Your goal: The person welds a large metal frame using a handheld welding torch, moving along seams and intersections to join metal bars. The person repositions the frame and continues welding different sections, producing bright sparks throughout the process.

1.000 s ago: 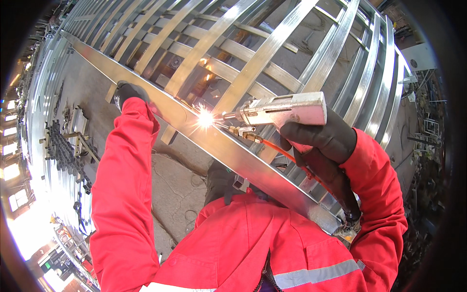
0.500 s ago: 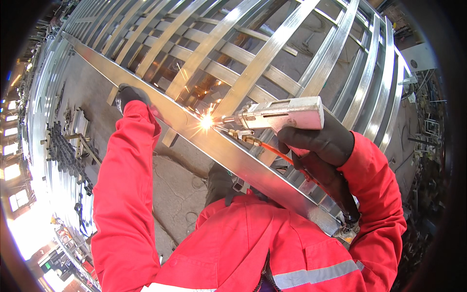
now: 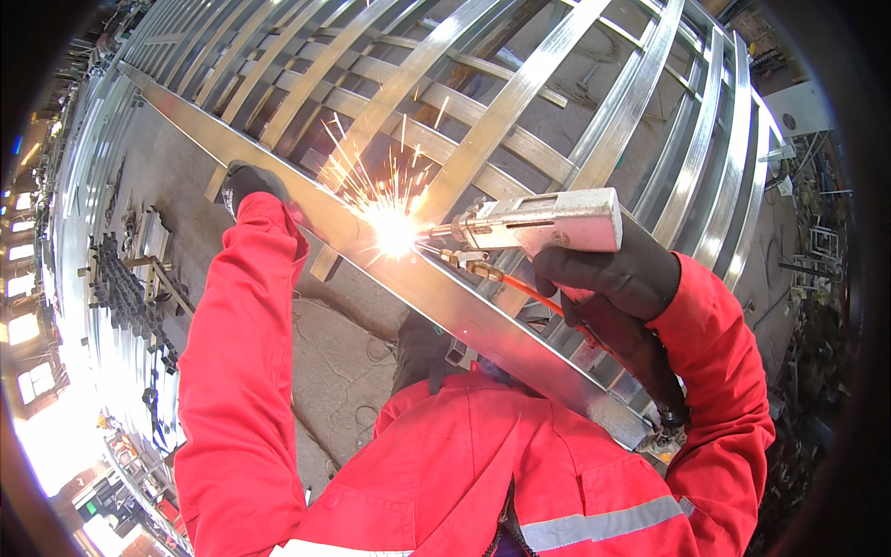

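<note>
My right hand, in a black glove, is wrapped round the grip of a white handheld welding gun with a slim metal nozzle and an orange-red hose. At the nozzle tip a dazzling white-orange glow throws sparks on the upper edge of a long flat-faced metal beam, where a cross bar meets it. The glare hides the joint itself. Farther left along the same beam, my black-gloved left hand is closed over its edge; most of its fingers are hidden.
Beyond the beam spreads a large frame of shiny metal bars. Stacked dark square tubes stand at the left, near long bright metal lengths. Cracked concrete floor shows below the beam. Racks and clutter line the right side.
The glow has grown brighter and larger, and the sparks now fan higher up and to the left. The welding gun has shifted very slightly; my left hand keeps its place on the beam.
</note>
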{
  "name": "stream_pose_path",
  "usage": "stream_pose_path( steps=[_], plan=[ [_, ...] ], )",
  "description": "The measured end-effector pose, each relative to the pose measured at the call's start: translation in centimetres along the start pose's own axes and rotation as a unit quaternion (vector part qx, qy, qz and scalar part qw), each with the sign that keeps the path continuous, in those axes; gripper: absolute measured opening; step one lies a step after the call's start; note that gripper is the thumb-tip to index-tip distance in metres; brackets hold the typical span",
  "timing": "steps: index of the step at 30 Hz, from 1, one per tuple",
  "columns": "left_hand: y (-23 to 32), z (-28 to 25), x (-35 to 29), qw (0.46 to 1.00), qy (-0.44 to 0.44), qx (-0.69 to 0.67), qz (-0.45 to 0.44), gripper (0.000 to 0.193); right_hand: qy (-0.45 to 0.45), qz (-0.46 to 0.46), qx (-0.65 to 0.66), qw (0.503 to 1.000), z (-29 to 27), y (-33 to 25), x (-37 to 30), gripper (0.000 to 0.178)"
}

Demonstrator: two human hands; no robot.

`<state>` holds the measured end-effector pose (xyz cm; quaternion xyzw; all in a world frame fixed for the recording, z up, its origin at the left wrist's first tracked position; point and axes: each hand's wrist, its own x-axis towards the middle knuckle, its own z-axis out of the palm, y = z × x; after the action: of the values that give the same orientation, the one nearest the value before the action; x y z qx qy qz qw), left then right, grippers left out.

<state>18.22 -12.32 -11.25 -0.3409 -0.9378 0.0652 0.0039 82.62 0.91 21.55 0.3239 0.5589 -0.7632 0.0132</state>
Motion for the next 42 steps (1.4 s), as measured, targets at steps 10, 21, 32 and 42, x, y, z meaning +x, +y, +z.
stream_pose_path(
  steps=[10,21,32,42],
  plan=[
    [13.9,-14.9,-9.6,0.964,-0.085,0.238,0.083,0.024,0.054,0.036,0.024,0.998,0.1,0.3,-0.3,0.040],
    [12.2,-13.3,-9.2,0.998,-0.036,0.046,-0.023,0.053,0.033,0.013,0.017,0.999,-0.4,1.0,-0.1,0.039],
    [10.7,-13.2,-8.2,0.994,-0.100,-0.029,-0.040,0.054,0.030,0.011,0.022,0.999,-0.4,0.7,-0.3,0.039],
    [10.7,-11.1,-6.4,0.966,-0.124,-0.140,-0.180,0.035,0.024,-0.004,0.006,1.000,-0.6,1.3,-0.6,0.038]
  ],
)
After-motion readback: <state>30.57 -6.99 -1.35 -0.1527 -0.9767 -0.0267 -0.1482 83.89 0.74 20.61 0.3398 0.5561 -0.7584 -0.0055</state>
